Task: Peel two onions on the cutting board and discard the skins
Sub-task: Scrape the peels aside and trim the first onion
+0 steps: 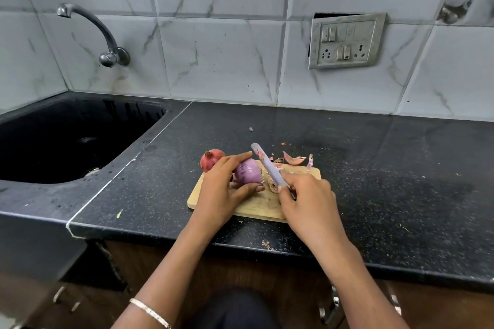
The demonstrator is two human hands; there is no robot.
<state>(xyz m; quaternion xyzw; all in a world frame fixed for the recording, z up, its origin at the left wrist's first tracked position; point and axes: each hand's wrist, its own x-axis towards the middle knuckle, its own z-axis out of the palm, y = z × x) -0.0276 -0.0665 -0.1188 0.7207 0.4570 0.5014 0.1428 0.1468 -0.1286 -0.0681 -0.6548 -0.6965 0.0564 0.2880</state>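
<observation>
My left hand (224,184) grips a smooth purple onion (248,172), mostly peeled, near the far left corner of the pale wooden cutting board (256,208). My right hand (304,195) grips a lavender knife (267,165) just beside it. I judge it best to lift only loose skin, blade angled away from my thumb.

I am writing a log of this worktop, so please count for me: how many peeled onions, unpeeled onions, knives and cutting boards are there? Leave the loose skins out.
Peeled onion: 1
Unpeeled onion: 1
Knife: 1
Cutting board: 1
Total: 4
</observation>
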